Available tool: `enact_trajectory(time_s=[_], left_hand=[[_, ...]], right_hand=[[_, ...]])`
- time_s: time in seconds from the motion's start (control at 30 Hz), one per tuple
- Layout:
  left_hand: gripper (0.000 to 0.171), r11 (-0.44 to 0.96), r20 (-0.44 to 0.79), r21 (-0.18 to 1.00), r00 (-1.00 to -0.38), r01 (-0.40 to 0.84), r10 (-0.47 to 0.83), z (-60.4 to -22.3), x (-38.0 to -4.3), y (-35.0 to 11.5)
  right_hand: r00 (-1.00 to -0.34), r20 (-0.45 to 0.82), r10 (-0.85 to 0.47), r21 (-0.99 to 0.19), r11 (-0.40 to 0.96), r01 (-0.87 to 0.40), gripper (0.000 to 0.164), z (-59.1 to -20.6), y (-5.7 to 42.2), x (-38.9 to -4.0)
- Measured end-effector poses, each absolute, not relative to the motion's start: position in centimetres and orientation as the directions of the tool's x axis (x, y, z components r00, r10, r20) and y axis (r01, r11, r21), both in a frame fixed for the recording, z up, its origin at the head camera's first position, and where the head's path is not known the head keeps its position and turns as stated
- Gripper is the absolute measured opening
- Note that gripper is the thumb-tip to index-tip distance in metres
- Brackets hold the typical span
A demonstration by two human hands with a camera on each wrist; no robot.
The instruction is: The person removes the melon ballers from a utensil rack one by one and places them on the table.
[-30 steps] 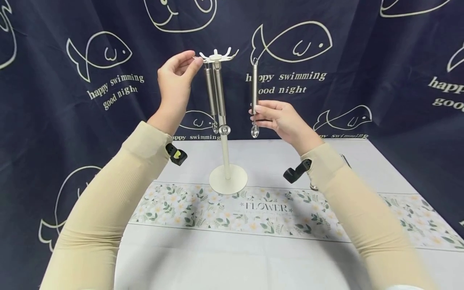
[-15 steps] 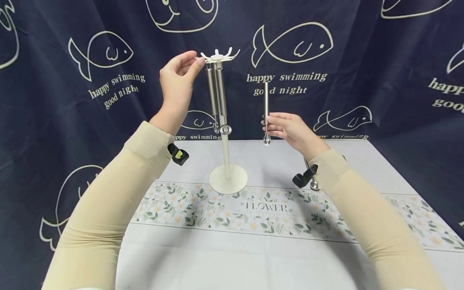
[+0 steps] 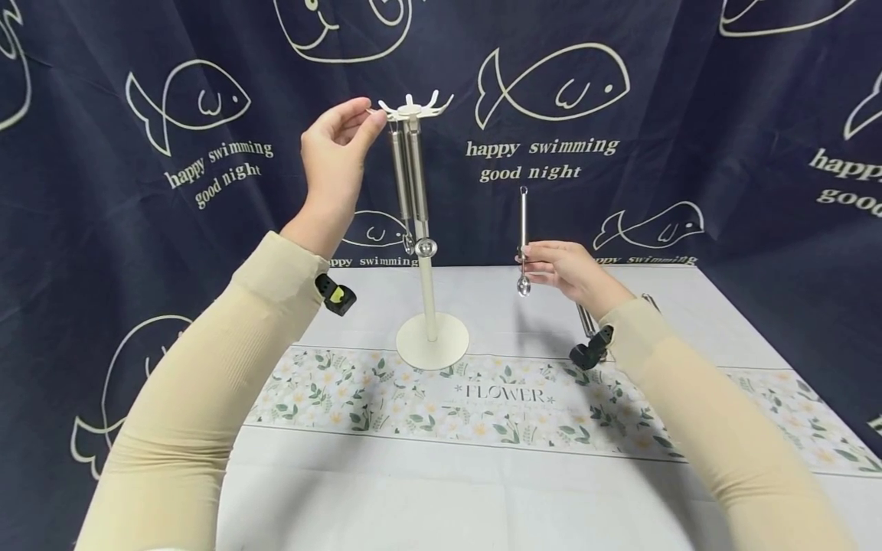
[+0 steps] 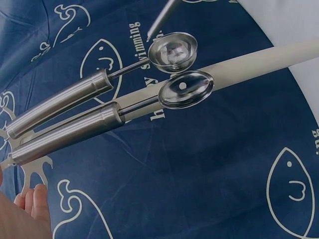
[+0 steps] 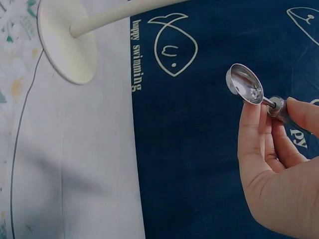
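Observation:
A white hook stand [image 3: 429,295] rises from a round base near the far side of the table. My left hand [image 3: 334,161] pinches one of its top hooks between thumb and fingers. Two steel melon ballers hang there handle-up: one with a round bowl [image 4: 173,52], the other with an oval, holed bowl [image 4: 187,89]. To the right of the stand, my right hand [image 3: 568,269] grips another melon baller [image 3: 524,218] low on its handle, bowl down. Its shiny oval bowl [image 5: 245,83] shows in the right wrist view, above the fingers.
More metal utensils [image 3: 586,320] lie on the table, partly hidden behind my right wrist. A floral runner [image 3: 441,413] crosses the white tabletop [image 3: 372,490]. Behind the table hangs a dark blue curtain [image 3: 441,46] with fish drawings.
My right hand has moved down and to the right, away from the stand, carrying the melon baller. The left hand keeps its hold on the hook.

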State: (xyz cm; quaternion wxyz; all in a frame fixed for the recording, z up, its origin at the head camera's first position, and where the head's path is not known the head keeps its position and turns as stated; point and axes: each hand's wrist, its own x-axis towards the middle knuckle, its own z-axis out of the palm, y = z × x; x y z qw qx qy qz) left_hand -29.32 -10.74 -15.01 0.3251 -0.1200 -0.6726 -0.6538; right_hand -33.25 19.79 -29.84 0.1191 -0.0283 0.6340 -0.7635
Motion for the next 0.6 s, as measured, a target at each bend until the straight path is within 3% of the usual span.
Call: enact_trajectory(time_s=[0.43,0.6], left_hand=[[0.037,0.125,0.595,0.801,-0.760,0.585,-0.259,-15.0,-29.2,-10.8],[0.037,0.123,0.593,0.803,-0.763,0.583,-0.258,-15.0,-29.1,-10.8]], right_hand=[[-0.965,-0.156,-0.210,-0.980,-0.091,0.178,0.007,-30.5,21.0,-33.0],[-0.961,-0.175,-0.213,-0.979,-0.068,0.193,0.018,-31.3,21.9,-33.1]])
